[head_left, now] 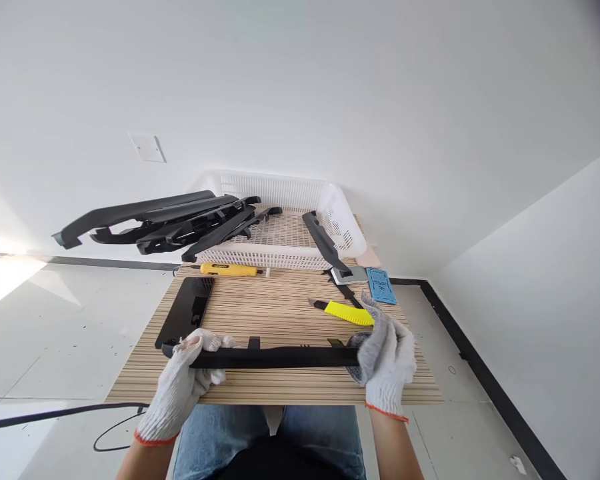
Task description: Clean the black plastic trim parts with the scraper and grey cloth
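Observation:
A long black plastic trim strip (280,358) lies crosswise in front of me, just above the near part of the table. My left hand (187,373), in a white knitted glove with an orange cuff, is closed round its left end. At the other end my right hand (393,357), gloved the same way, grips a grey cloth (375,343) folded about the strip. The strip's right tip is hidden by cloth and glove. Just beyond the right hand lies a yellow utility knife (349,313) with its blade out.
A white plastic basket (275,257) at the back holds several black trim parts (195,223), some jutting past its left side; another part (324,241) leans over its front rim. On the striped table (260,300) are a yellow tool (229,269), a dark phone (186,312) and a blue card (381,285).

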`<state>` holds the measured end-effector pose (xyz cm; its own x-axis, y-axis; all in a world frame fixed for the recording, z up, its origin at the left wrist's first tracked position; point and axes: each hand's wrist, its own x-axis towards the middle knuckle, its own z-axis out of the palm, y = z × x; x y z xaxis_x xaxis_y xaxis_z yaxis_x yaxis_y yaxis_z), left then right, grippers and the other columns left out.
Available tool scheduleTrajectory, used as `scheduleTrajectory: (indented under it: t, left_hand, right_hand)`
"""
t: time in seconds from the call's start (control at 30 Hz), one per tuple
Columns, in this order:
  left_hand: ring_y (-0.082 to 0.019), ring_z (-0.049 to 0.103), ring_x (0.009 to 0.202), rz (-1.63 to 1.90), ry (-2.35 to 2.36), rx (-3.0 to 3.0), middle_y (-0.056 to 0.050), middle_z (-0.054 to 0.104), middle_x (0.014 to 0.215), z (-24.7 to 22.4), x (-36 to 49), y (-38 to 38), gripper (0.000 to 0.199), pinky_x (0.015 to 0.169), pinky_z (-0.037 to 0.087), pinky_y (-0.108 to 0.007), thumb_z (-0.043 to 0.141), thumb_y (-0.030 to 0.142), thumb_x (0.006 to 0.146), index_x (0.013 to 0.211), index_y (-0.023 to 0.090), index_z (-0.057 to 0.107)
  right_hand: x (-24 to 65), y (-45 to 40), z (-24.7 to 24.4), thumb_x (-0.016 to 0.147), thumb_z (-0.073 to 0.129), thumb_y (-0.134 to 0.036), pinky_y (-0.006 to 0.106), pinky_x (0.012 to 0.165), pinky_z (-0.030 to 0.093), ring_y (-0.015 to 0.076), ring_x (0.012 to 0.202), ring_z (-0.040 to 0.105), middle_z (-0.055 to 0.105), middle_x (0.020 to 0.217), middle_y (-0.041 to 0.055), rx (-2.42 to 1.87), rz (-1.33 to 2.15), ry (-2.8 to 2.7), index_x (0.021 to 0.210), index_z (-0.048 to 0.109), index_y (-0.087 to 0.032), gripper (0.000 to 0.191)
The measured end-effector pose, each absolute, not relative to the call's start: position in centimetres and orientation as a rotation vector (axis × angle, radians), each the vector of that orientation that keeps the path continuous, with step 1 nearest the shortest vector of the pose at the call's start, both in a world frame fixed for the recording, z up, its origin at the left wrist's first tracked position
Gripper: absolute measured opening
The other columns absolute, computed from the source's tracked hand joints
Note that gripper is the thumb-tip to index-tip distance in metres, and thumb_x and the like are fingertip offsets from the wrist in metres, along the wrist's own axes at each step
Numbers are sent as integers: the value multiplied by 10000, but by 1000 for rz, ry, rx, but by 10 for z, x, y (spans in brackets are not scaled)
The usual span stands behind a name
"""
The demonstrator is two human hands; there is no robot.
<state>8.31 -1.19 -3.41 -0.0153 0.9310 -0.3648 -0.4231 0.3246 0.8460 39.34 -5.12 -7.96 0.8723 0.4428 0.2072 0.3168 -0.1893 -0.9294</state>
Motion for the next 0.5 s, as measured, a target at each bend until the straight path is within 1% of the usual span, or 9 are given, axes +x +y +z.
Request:
scheduleTrajectory:
  t: [0.07, 0.13, 0.2, 0.3, 0.33, 0.4, 0.5]
  left_hand:
    - [-109, 548, 382, 1172, 1103, 604, -28, 684, 688, -34, 83, -12, 495, 365, 477, -225, 934, 539, 551, 639, 159, 629]
    - [-112, 542, 375, 1150, 1116, 625, -16, 647, 622, -34, 82, -14, 505, 365, 471, -221, 946, 558, 533, 639, 162, 650]
    - [-124, 546, 375, 1108, 1124, 664, -12, 610, 561, -35, 81, -17, 513, 370, 470, -224, 936, 590, 545, 639, 165, 664]
    - [-145, 552, 378, 1031, 1115, 735, -39, 619, 524, -39, 78, -22, 522, 373, 458, -232, 902, 635, 585, 637, 170, 670]
    - [-151, 555, 386, 1009, 1107, 756, -56, 633, 519, -40, 78, -23, 517, 377, 456, -233, 885, 642, 610, 640, 173, 670]
    - [-162, 557, 400, 982, 1092, 789, -84, 641, 491, -42, 78, -25, 502, 390, 457, -232, 847, 643, 667, 640, 177, 663]
    - [-163, 544, 397, 977, 1066, 809, -95, 625, 457, -41, 79, -26, 482, 384, 442, -224, 832, 620, 690, 621, 180, 647]
  right_hand:
    - [389, -50, -80, 955, 530, -576, 500, 1001, 469, 333, 1185, 622, 718, 1165, 149, -1827, 22, -633, 1077, 707, -175, 455]
    - [385, -51, -80, 972, 534, -556, 504, 1036, 462, 332, 1269, 576, 698, 1208, 166, -1796, -115, -765, 1061, 709, -173, 430]
    - [383, -52, -80, 996, 533, -536, 512, 1054, 464, 330, 1300, 561, 690, 1219, 182, -1768, -262, -877, 1044, 713, -166, 414]
    - [379, -54, -82, 1015, 557, -487, 550, 1077, 452, 343, 1295, 582, 699, 1219, 188, -1789, -416, -999, 974, 726, -165, 366]
    - [377, -55, -83, 1018, 570, -462, 558, 1085, 448, 340, 1272, 603, 717, 1186, 172, -1784, -454, -1052, 936, 725, -172, 339]
    - [371, -57, -84, 1022, 596, -392, 567, 1113, 432, 296, 1148, 675, 756, 1078, 121, -1735, -513, -1187, 891, 713, -186, 271]
    - [357, -61, -83, 1020, 618, -293, 535, 1136, 439, 206, 926, 718, 769, 960, 56, -1619, -506, -1405, 939, 696, -194, 150]
